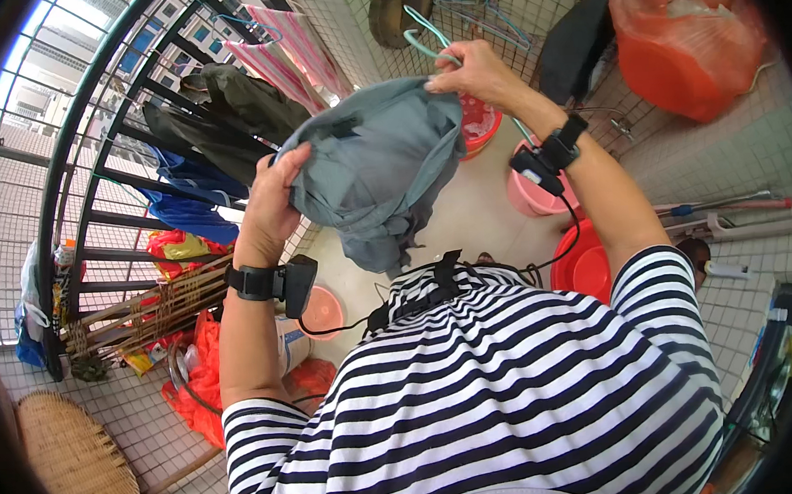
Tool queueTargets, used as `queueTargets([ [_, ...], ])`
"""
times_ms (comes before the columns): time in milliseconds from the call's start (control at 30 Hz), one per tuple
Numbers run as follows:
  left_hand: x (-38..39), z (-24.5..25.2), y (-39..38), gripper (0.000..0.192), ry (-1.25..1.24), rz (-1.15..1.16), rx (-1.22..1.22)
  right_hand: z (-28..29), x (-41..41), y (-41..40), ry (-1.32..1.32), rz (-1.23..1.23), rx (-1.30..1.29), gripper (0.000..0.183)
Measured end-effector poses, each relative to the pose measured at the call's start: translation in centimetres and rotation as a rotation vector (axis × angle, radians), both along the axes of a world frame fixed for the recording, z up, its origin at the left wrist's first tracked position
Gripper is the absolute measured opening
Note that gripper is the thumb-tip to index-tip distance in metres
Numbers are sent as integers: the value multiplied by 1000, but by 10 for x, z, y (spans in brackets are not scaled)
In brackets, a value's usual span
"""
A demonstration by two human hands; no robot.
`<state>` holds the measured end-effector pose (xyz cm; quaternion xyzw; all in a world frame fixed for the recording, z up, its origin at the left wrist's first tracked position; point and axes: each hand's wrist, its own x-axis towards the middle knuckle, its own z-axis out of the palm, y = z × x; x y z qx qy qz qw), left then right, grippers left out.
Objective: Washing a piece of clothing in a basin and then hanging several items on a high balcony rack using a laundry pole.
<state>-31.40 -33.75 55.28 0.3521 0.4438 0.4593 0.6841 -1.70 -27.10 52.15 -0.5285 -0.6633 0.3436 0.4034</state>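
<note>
A grey-blue garment (383, 158) hangs spread between my two hands, its opening facing me and its lower part bunched below. My left hand (272, 200) grips the edge of that opening at the near left. At the far right my right hand (481, 79) pinches the opposite edge. The same hand also holds a teal clothes hanger (427, 48), whose hook sticks out beyond the fingers. Part of the hanger shows again below the right wrist. Folds hide most of the garment's inside, so its exact kind is unclear.
Dark clothes (234, 100), blue clothes (193, 199) and a striped pink towel (286, 48) hang along the railing (96, 192) at left. Pink (530, 189) and red basins (576, 262) stand on the floor. A red plastic bag (679, 55) hangs upper right; a woven tray (80, 462) is lower left.
</note>
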Motion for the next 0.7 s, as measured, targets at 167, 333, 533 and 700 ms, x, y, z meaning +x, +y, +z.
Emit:
queueTargets([
  [167,-12,12,2,24,67,12,1,26,18,-36,-49,-2,155,24],
  [333,-17,12,-5,23,363,106,-45,43,32,-61,-32,202,274,20],
  [533,-28,4,-7,34,410,116,44,57,4,-66,-199,385,371,14],
  [700,-22,15,-10,20,974,-102,732,36,-49,-50,-333,387,524,14],
])
